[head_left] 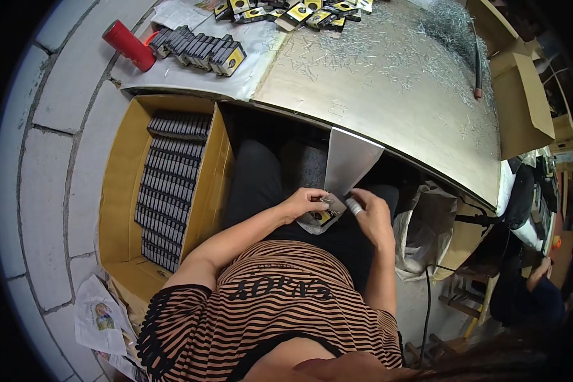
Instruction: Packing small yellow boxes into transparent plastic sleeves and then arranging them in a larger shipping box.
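Note:
My left hand [307,203] is over my lap with its thumb and fingers pinched together. Thin metal bits show at its fingertips, but what it grips is too small to name. Just below lies a small yellow and black box [320,217] in a pale holder. Close by on the right, my right hand [372,215] has curled fingers, white tape round one of them, and hidden fingertips. Between and above the hands, a smooth pale sheet [352,159] slopes down from the table edge, its narrow end reaching my fingers.
Loose nails cover the table [312,89], with a nail heap [452,32] at the back right. Yellow and black boxes [299,13] lie behind. Packed small boxes [200,52] stand near a red flask [128,46]. Left of me is a carton [118,184] with stacked rows. A sack [426,223] stands right.

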Available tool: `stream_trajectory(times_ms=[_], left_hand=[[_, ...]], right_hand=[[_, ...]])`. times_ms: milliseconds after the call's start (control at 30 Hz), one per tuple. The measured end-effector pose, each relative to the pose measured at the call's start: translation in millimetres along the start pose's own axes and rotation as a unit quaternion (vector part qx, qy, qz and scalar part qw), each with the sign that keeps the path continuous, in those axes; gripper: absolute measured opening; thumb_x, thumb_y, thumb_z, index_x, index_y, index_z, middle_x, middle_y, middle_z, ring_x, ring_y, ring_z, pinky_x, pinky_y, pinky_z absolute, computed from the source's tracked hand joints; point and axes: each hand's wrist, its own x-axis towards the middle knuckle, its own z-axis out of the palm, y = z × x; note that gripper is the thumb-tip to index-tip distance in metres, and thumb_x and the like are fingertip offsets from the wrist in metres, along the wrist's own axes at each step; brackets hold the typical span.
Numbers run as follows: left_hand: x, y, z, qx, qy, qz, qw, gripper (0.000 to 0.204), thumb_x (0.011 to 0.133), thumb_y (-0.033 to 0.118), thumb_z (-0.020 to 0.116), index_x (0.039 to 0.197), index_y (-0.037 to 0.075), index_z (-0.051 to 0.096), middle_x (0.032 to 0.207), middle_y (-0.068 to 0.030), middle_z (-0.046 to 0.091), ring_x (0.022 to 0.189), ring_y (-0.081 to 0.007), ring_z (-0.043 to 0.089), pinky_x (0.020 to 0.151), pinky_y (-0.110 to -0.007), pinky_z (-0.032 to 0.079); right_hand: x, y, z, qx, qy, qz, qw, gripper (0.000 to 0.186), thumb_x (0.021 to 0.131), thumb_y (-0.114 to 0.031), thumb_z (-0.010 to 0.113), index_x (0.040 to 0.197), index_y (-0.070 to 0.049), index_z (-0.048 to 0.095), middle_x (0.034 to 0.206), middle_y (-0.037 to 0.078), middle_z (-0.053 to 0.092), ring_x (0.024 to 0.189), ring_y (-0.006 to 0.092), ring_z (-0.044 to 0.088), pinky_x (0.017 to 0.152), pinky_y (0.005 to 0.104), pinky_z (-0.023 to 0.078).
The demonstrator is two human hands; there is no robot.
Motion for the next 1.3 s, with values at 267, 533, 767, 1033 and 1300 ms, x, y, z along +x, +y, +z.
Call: stream_trajectory(times_ms=[267, 533, 767, 1033, 1300], left_hand=[[-43.2, 81.3, 45.4, 0.332, 0.163, 0.405, 0.836, 0.039, 0.080, 0.012, 0.046, 0.114, -0.002, 0.060, 0.120, -0.0154, 0.059, 0.114, -0.0269, 0.054, 0.105, -0.042, 0.031], [-42.1, 104.8, 22.9, 0.407, 0.083, 0.535, 0.735, 0.049, 0.085, 0.031, 0.045, 0.121, 0.003, 0.062, 0.134, -0.0232, 0.047, 0.127, -0.0374, 0.043, 0.110, -0.046, 0.022], [-42.3, 107.0, 12.2, 0.240, 0.117, 0.493, 0.828, 0.047, 0.088, 0.035, 0.047, 0.112, -0.002, 0.062, 0.132, -0.0217, 0.048, 0.122, -0.0317, 0.046, 0.105, -0.041, 0.031], [-44.4, 95.1, 9.2, 0.221, 0.111, 0.422, 0.872, 0.037, 0.088, 0.012, 0.049, 0.121, -0.003, 0.056, 0.129, -0.0191, 0.052, 0.119, -0.0248, 0.050, 0.103, -0.035, 0.036], [-38.3, 104.1, 35.0, 0.127, 0.025, 0.234, 0.964, 0.054, 0.093, 0.007, 0.058, 0.140, -0.002, 0.034, 0.123, -0.0160, 0.057, 0.109, -0.0223, 0.058, 0.094, -0.034, 0.046]], right_hand=[[9.5, -31.3, 13.7, 0.282, 0.006, 0.014, 0.959, 0.012, 0.085, -0.002, 0.062, 0.094, 0.005, 0.067, 0.078, 0.009, 0.068, 0.071, 0.0159, 0.065, 0.067, 0.0294, 0.051], [27.5, -55.9, -25.2, 0.273, -0.041, -0.071, 0.959, 0.007, 0.083, 0.001, 0.064, 0.089, 0.003, 0.066, 0.078, 0.008, 0.067, 0.068, 0.0139, 0.064, 0.064, 0.0282, 0.052], [55.7, -24.5, -40.3, -0.002, 0.083, -0.038, 0.996, 0.014, 0.080, 0.003, 0.062, 0.093, 0.004, 0.065, 0.077, 0.013, 0.067, 0.068, 0.0151, 0.060, 0.065, 0.0298, 0.047], [57.8, -18.0, -44.5, -0.053, 0.094, -0.069, 0.992, 0.010, 0.082, 0.002, 0.063, 0.092, 0.005, 0.065, 0.075, 0.007, 0.065, 0.073, 0.0122, 0.063, 0.067, 0.0289, 0.050], [41.5, -21.6, -28.5, 0.372, 0.042, -0.084, 0.924, 0.025, 0.085, -0.013, 0.070, 0.103, 0.004, 0.065, 0.080, 0.005, 0.065, 0.071, 0.0111, 0.062, 0.062, 0.0249, 0.050]])
